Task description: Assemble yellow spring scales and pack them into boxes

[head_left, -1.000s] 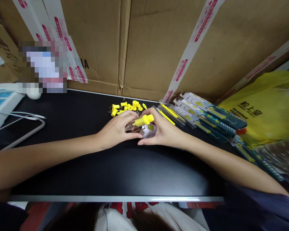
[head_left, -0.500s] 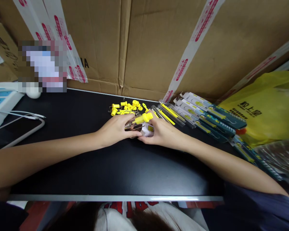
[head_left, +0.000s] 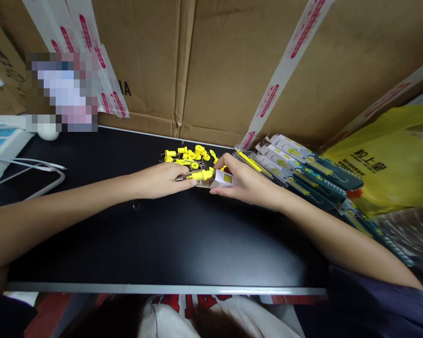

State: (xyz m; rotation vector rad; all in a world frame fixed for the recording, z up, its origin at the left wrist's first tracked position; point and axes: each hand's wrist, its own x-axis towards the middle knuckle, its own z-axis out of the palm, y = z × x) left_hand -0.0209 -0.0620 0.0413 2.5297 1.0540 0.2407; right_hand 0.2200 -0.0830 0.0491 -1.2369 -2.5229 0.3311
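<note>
Above the dark table (head_left: 183, 249), my left hand (head_left: 162, 180) is closed round a spring scale with a clear tube and a yellow cap (head_left: 200, 175). The cap end points right, and a metal hook (head_left: 136, 205) hangs out below my left wrist. My right hand (head_left: 245, 183) grips a small white carton (head_left: 222, 179) between thumb and fingers. The carton's near end faces the yellow cap, and its far part is hidden under my palm. Just behind both hands lies a pile of yellow caps, rings and wire hooks (head_left: 190, 155).
Clear tubes with yellow rods (head_left: 252, 162) lie right of the pile. Several printed cartons (head_left: 303, 164) are stacked beside them, near a yellow plastic bag (head_left: 384, 164). At left are a phone (head_left: 14, 185), cables and a power strip (head_left: 3, 138). Large cardboard (head_left: 232, 70) stands behind.
The spring scale has tipped from slanting upward to nearly level, its cap now left of the carton. My right hand has shifted slightly right with the carton, and the hook has come into sight.
</note>
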